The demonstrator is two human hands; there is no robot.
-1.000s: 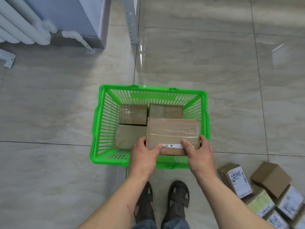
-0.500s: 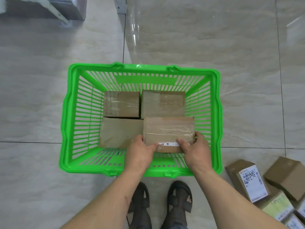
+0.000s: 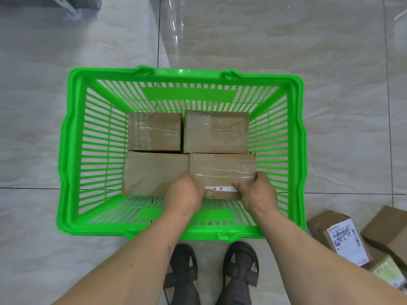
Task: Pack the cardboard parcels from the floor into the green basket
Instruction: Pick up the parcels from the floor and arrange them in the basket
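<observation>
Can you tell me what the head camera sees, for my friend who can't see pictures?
Two hands, left hand and right hand, hold a cardboard parcel inside a green basket beside three other parcels. More parcels lie on the floor at right.

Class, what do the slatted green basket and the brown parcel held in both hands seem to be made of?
Slatted green basket: likely moulded plastic, from its glossy, even colour. Brown parcel: matte cardboard sealed with shiny clear tape.
</observation>
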